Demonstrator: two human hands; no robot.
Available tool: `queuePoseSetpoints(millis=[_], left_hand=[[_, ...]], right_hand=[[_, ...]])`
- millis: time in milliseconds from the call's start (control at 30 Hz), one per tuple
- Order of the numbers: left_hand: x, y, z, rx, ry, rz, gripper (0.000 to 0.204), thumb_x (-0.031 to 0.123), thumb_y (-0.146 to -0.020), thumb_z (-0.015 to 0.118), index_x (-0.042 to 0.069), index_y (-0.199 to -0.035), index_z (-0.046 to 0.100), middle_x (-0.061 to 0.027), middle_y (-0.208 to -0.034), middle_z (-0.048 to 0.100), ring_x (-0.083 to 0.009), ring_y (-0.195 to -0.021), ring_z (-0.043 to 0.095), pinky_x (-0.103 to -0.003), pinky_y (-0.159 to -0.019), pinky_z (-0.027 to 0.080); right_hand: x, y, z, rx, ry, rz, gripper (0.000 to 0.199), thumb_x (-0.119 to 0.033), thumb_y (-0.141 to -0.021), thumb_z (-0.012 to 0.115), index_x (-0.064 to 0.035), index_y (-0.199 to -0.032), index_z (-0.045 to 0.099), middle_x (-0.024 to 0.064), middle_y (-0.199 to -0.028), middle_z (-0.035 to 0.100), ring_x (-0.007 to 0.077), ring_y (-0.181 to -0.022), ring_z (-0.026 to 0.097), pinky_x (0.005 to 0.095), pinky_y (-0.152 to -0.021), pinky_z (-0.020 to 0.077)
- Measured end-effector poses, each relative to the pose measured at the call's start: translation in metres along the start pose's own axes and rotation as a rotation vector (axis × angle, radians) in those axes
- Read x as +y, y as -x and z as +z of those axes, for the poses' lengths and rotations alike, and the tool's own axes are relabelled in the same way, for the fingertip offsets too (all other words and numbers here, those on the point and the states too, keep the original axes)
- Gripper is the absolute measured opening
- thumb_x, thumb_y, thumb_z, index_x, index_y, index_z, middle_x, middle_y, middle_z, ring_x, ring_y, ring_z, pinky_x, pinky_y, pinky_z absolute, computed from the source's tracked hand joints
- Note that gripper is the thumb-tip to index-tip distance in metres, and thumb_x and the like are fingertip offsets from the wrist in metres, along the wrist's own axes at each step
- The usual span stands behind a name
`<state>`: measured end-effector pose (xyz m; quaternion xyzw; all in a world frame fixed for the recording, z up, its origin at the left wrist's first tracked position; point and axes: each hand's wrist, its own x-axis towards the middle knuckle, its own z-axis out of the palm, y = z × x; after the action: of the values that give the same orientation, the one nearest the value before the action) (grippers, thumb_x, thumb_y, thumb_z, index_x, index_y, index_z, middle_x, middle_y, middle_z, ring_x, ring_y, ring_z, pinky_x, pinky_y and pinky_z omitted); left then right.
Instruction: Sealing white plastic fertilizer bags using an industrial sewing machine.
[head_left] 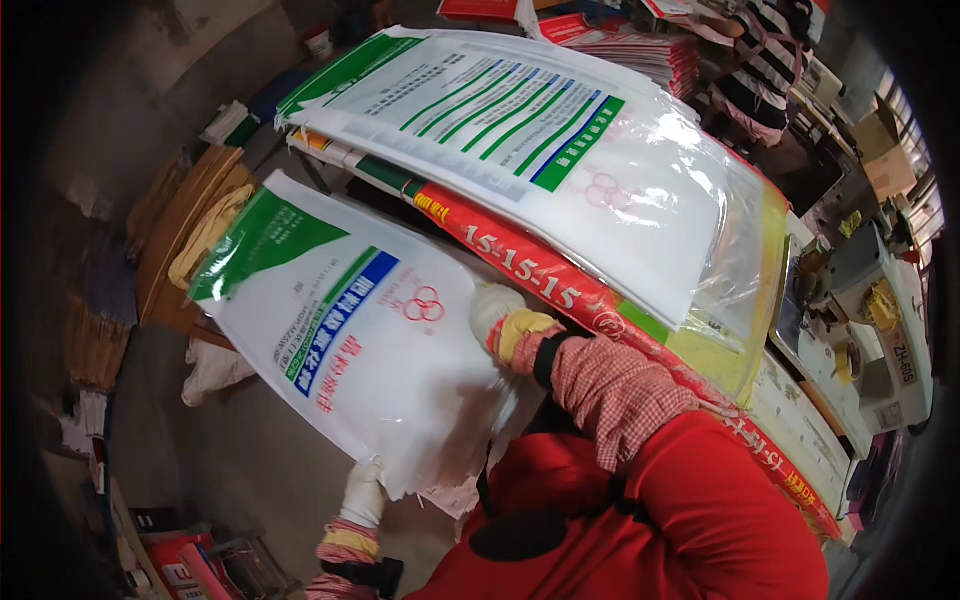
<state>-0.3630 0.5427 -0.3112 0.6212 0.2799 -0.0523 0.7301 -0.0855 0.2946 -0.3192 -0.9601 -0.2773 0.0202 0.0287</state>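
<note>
biggest thing: stack of white printed bags, flat on the desk, glossy on top, green and blue print. next, the loose white bag, the one being handled: in front of the body, beside the near side of the stack, green end pointing up-left, hanging over the floor; can't tell if its far end rests on anything. under the stack, a red printed bag shows as a long strip along the desk edge, with yellowish film at the right end. also a co-worker in a striped top at top right, a pale machine on the right, red stacked sheets at the top.

hands last, both in light gloves. right hand is on the loose bag's right edge, fingers mostly hidden, can't tell if it's closed. left hand is pinching the lower corner.

handling, my guess: loose bag is light, flat, likely empty. soft, floppy film, buckles near the right hand. shine suggests slippery, so gloves may slide. not fragile, but creases easily. best hold: two corners or opposite edges, kept taut; a mid-panel grab would crumple it.
</note>
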Motion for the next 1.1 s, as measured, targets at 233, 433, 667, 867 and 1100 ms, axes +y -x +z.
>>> queuePoseSetpoints(millis=[233,433,667,867,1100], left_hand=[[-0.020,-0.030,0.007,0.020,-0.518,-0.077,0.052,0.044,-0.093,0.051,-0.007,-0.101,0.061,-0.0145,-0.093,0.066,-0.0220,-0.085,0.064,-0.035,-0.077,0.050],[0.041,-0.015,0.027,0.278,-1.591,0.074,0.053,0.052,-0.082,0.057,-0.001,-0.082,0.069,-0.0208,-0.081,0.067,-0.0336,-0.084,0.065,-0.043,-0.076,0.049],[0.160,-0.014,0.107,-0.103,-1.988,0.518,0.037,0.042,-0.073,0.068,0.006,-0.081,0.067,-0.0164,-0.081,0.064,-0.0326,-0.078,0.063,-0.040,-0.067,0.049],[0.166,0.017,0.288,-0.724,-1.435,0.979,0.029,0.031,-0.083,0.063,0.003,-0.086,0.063,-0.0163,-0.080,0.061,-0.0343,-0.078,0.060,-0.041,-0.069,0.047],[0.129,-0.018,0.474,-0.759,-1.145,1.577,0.020,0.019,-0.080,0.065,0.001,-0.088,0.064,-0.0167,-0.089,0.062,-0.0336,-0.089,0.059,-0.038,-0.078,0.047]], right_hand=[[0.026,0.018,0.066,0.180,0.497,0.242,0.030,-0.013,-0.082,0.053,-0.0022,-0.109,0.059,0.0202,-0.086,0.065,0.0331,-0.064,0.065,0.0465,-0.066,0.0544],[0.021,0.082,0.019,0.143,0.134,0.321,0.018,-0.011,-0.085,0.048,-0.0097,-0.098,0.060,0.0154,-0.077,0.063,0.0278,-0.057,0.063,0.0443,-0.052,0.0523],[0.062,0.199,-0.119,-0.141,-0.754,-0.085,0.040,-0.024,-0.079,0.055,-0.0044,-0.114,0.062,0.0143,-0.098,0.068,0.0351,-0.091,0.065,0.0396,-0.082,0.0515],[0.106,0.260,-0.149,0.091,-1.185,0.428,0.040,-0.027,-0.082,0.054,-0.0127,-0.118,0.061,0.0172,-0.102,0.065,0.0330,-0.094,0.062,0.0395,-0.081,0.0489],[0.139,0.319,-0.147,0.403,-1.079,0.783,0.027,-0.020,-0.082,0.055,-0.0067,-0.105,0.063,0.0158,-0.077,0.063,0.0213,-0.061,0.061,0.0346,-0.060,0.0492]])
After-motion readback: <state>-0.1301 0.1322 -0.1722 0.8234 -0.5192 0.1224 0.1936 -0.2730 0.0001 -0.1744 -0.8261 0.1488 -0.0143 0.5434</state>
